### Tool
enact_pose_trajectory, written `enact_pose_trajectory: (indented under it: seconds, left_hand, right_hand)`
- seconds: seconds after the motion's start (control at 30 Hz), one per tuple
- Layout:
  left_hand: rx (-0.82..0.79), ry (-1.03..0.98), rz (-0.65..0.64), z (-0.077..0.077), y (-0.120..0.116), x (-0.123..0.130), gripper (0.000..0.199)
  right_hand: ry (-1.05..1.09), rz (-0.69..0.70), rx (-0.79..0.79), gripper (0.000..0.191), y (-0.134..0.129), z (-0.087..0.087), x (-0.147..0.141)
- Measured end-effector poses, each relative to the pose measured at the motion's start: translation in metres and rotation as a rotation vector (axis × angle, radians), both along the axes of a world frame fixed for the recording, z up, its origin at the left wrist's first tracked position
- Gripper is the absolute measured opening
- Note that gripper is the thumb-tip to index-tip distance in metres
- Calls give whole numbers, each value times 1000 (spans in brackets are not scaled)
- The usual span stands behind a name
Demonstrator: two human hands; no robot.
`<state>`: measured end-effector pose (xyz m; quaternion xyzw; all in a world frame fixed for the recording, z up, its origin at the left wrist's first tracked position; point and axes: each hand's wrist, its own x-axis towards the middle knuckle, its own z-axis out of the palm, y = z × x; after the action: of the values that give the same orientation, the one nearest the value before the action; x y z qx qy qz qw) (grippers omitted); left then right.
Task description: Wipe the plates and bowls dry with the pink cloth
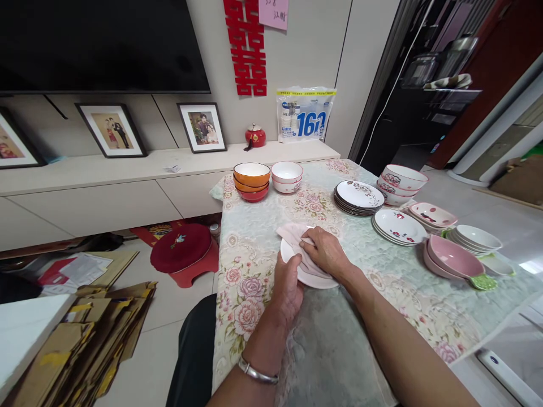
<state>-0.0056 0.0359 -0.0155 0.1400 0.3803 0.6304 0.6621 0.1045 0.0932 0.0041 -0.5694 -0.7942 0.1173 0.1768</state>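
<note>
A white plate is held over the flowered tablecloth, close in front of me. My left hand grips its left edge, the thumb on top and the other fingers underneath. A pale pink cloth lies across the plate, partly covering it. My right hand presses on this cloth with bent fingers, holding it against the plate's surface. The plate's underside and some of my left fingers are hidden.
Orange and red bowls and white bowls are stacked at the table's far left. Plate stacks stand to the right. Pink bowls sit farther right. A red stool and flattened cardboard are on the floor.
</note>
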Motion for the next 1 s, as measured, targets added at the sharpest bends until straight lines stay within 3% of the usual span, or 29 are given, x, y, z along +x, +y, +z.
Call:
enact_pose_trajectory:
  seconds: [0.27,0.47,0.53,0.73,0.8,0.87,1.0]
  left_hand:
    - [16,15,-3,1,-1,0,69]
    - [-3,27,3,2,-3,0,65]
    - [-5,30,1,2,-3,0,60]
    - [33,-10,19,5,-1,1,45]
    - [42,-29,12,4,0,1,44]
    - [45,-23,1,2,0,1,48]
    - [36,26,-22,2,-2,1,52]
  right_hand:
    - [48,98,-12,19,0,2,0]
    - [-58,-144,8,23,6,1,5]
    - [-58,-143,22,23,5,0,4]
    - [134,227,44,15,-4,0,-8]
    - [157,288,28,15,-5,1,-8]
    - [135,226,12,16,-3,2,-4]
    - [24,-45,11,21,3,2,4]
